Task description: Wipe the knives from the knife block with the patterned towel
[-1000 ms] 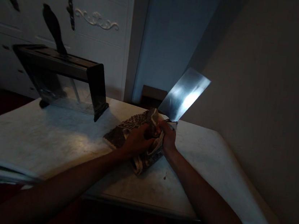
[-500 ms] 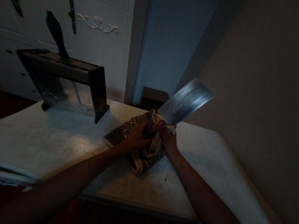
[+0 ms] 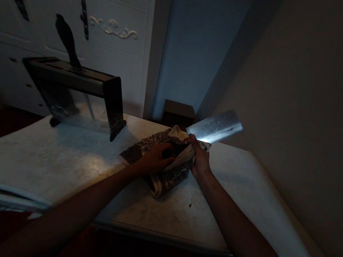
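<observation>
Cleaver (image 3: 215, 127) and patterned cloth (image 3: 161, 160) are sitting together at the middle of the pale worktop (image 3: 61, 161), and every place below is being given from that cloth. Well to the left of it, near the far edge of the worktop, a dark knife block (image 3: 79, 88) with clear side panels is standing on its feet, and a black knife handle (image 3: 66, 39) is sticking up at a tilt out of its top. Behind the block, a white cabinet (image 3: 118, 5) with scrolled trim is filling the background. Coming in from the lower left, the left hand (image 3: 154, 161) is lying on top of the cloth, its fingers (image 3: 166, 149) curled down and pressing into the bunched fabric, gripping a fold of it. The cloth is resting crumpled on the worktop, one end trailing toward the near side. Just to the right, the right hand (image 3: 199, 159) is closing around the cloth-wrapped handle end of the cleaver, so the grip is shut on it, though the handle itself is hidden in fabric. The broad steel blade is rising up and to the right from the cloth, clear of the worktop and catching the light. Behind the cloth, past the worktop's far edge, a small dark box (image 3: 178, 113) is standing against the wall.
</observation>
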Motion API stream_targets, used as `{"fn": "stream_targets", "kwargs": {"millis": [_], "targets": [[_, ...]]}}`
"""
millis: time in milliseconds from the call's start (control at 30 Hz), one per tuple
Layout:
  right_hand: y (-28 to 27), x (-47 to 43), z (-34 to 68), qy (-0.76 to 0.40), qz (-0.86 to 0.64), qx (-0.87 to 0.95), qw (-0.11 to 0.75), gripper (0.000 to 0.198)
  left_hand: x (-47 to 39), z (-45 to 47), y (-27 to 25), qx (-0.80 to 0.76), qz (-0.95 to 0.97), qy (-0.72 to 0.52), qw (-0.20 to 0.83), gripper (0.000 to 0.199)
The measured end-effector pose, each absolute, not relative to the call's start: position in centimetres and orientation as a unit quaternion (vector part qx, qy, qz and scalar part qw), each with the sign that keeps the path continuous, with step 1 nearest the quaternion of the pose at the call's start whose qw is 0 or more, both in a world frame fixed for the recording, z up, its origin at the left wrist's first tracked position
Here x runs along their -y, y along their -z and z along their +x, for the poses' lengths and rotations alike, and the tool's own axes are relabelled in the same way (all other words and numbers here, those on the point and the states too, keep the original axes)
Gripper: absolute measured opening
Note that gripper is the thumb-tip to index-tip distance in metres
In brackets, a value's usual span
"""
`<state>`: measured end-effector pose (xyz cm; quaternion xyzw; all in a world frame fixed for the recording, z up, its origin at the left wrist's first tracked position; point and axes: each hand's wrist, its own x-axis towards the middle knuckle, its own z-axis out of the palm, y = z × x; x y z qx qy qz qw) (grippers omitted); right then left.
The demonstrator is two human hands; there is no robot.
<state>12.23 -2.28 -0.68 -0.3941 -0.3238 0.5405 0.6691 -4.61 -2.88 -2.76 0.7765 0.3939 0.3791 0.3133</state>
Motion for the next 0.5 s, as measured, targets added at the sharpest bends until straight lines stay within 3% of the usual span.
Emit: {"fn": "stream_targets", "kwargs": {"millis": [233, 500], "targets": [[0.3, 2.3, 12.4, -0.524, -0.413, 0.302, 0.681, 0.053, 3.3, -5.1, 1.4, -0.436, 0.780, -0.362, 0.266, 0.033], [0.3, 1.6, 13.5, -0.510, -0.402, 0.276, 0.708, 0.053, 2.5, -6.2, 0.5, -0.492, 0.700, -0.397, 0.333, 0.038]]}}
